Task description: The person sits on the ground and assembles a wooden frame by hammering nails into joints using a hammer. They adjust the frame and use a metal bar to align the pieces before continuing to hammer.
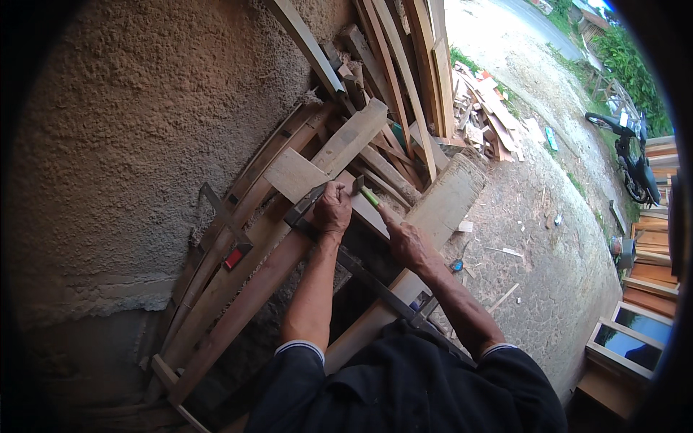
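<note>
My right hand (pixel 413 249) is wrapped round the green handle of a hammer (pixel 371 198), whose dark head is close to my left hand (pixel 333 209). The fingers of my left hand are curled closed over a wooden frame piece; what they hold, if anything, is hidden. Beside that hand sits the dark metal jaw (pixel 297 214) of what looks like a bar clamp. Its long bar (pixel 375 286) runs under my arms toward my body. A short pale board (pixel 296 175) lies across the timbers just beyond my left hand.
Another bar clamp with a red part (pixel 232 258) grips timbers by the rough wall (pixel 159 108). Long planks (pixel 422 65) lean at the back, near a heap of wood scraps (pixel 491 115). A blue-black tape measure (pixel 456 265) lies on the right, and a motorcycle (pixel 632 155) stands farther off.
</note>
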